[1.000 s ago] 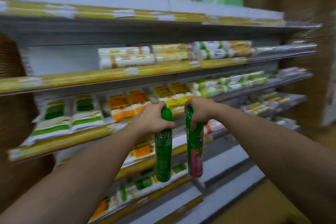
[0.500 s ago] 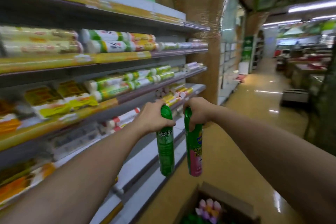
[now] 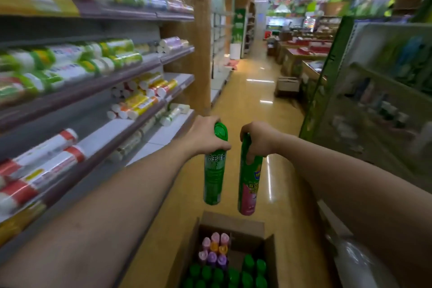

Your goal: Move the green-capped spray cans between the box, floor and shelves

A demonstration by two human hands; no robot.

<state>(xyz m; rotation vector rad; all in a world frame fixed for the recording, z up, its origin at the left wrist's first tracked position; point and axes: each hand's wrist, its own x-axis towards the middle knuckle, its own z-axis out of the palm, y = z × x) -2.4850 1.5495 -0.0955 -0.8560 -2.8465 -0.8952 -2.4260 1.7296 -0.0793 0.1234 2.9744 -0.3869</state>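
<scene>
Left hand clamped round the capped top of an all-green tall metal spray can, right hand gripping the top of a green-and-pink tall spray can. Both cans hanging upright, just apart, above an open brown cardboard box of green-capped and purple-capped cans on the yellow aisle floor

A: Free room?
B: Open floor down the aisle middle, nothing on it until a far carton by the right side.
A: Left?
B: Shelves packed with rolls, front edges jut into the aisle.
A: Right?
B: Green rack, close, blurred.
A: Below the hands?
B: Open box on the floor, near end full of capped cans, bare gap at its far right corner. Two held cans hang just above its far edge.
</scene>
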